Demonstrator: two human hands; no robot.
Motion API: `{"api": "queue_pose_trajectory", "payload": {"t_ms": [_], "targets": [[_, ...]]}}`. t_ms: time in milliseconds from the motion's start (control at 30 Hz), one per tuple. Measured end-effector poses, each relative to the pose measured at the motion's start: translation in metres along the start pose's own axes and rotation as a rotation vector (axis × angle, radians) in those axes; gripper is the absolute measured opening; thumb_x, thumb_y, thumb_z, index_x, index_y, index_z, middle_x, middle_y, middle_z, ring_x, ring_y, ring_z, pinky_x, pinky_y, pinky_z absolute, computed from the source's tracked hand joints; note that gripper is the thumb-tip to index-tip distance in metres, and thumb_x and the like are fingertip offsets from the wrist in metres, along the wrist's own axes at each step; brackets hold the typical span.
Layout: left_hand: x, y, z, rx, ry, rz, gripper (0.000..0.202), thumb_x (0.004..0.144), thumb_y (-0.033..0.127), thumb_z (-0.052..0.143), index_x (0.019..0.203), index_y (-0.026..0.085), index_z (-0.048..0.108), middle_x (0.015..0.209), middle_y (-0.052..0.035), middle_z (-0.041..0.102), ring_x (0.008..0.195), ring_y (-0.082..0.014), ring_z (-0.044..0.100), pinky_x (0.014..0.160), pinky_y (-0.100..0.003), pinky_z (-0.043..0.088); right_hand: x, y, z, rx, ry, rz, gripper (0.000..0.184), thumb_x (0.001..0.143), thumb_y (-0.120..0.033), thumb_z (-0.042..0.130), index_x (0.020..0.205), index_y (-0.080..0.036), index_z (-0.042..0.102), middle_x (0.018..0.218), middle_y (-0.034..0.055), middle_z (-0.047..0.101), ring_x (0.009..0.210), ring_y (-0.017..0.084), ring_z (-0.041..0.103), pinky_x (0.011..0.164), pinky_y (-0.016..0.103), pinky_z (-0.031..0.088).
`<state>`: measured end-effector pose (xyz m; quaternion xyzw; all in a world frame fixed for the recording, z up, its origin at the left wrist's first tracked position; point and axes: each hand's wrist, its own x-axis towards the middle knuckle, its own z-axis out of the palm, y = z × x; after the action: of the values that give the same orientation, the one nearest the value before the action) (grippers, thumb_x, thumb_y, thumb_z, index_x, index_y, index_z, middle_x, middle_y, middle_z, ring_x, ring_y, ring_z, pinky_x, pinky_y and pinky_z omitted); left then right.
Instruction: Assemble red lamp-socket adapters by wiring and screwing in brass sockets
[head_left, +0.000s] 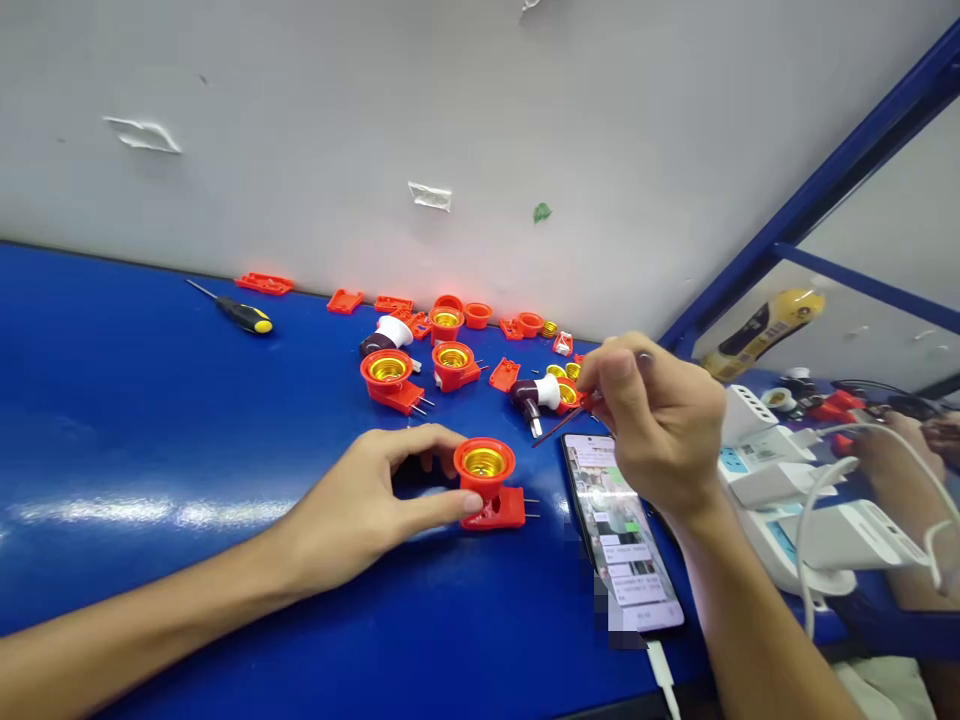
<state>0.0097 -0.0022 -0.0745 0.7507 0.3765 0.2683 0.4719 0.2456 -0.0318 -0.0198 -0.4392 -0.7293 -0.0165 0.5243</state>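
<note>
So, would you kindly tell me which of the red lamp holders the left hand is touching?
The nearest lamp holder, brass cup upward, pinched by the left hand; all others lie farther up the bench.

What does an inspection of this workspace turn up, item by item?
surface: glossy blue bench, with a glare streak
job's things: red lamp socket with brass insert and pins, under the left hand; thin red tool pinched in the right hand
clutter: screwdriver, loose red parts, more sockets, phone
grippers: nothing seen; bare hands only
cables: white cable beside the power strips
surroundings: grey wall, blue frame
</note>
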Motion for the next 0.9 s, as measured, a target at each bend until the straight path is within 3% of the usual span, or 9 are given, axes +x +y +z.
{"api": "queue_pose_trajectory", "payload": {"t_ms": [100,300,733,900], "targets": [[0.0016,0.0028,-0.0029,-0.031,-0.016,-0.032,0.033,0.084,0.054,0.075,0.096,0.024,0.08,0.093,-0.0005,0.081,0.086,-0.0244,0.073,0.075,-0.031,0.057,-0.0017,-0.0004,0.0004,0.071,0.075,0.067,0.044,0.108,-0.049,0.052,0.076,-0.021,0.065,0.059,-0.0041,0.05,0.048,0.009,0.045,0.045,0.027,0.032],[0.0015,0.0019,-0.007,0.005,-0.026,-0.045,0.034,0.089,0.057,0.069,0.089,0.025,0.08,0.086,0.0016,0.077,0.08,-0.0211,0.068,0.068,-0.027,0.052,-0.001,-0.0051,0.0015,0.229,0.174,0.13,0.033,0.106,-0.044,0.058,0.082,-0.022,0.067,0.064,-0.0031,0.058,0.047,0.008,0.052,0.039,0.026,0.033],[0.0026,0.0032,-0.0025,0.095,-0.032,-0.051,0.034,0.087,0.058,0.07,0.094,0.027,0.081,0.087,0.0009,0.076,0.078,-0.021,0.065,0.073,-0.029,0.052,0.0017,-0.0034,0.004,0.163,0.137,0.18,0.039,0.105,-0.049,0.057,0.079,-0.022,0.065,0.066,-0.0024,0.058,0.05,0.008,0.053,0.039,0.024,0.036],[0.0009,0.0049,-0.0003,0.097,-0.039,-0.063,0.03,0.088,0.054,0.071,0.097,0.027,0.081,0.094,0.001,0.078,0.087,-0.023,0.068,0.08,-0.03,0.052,0.0015,-0.0025,0.0059,0.197,0.09,0.199,0.041,0.104,-0.052,0.059,0.077,-0.022,0.064,0.063,-0.0028,0.055,0.05,0.008,0.052,0.04,0.023,0.037]]}}
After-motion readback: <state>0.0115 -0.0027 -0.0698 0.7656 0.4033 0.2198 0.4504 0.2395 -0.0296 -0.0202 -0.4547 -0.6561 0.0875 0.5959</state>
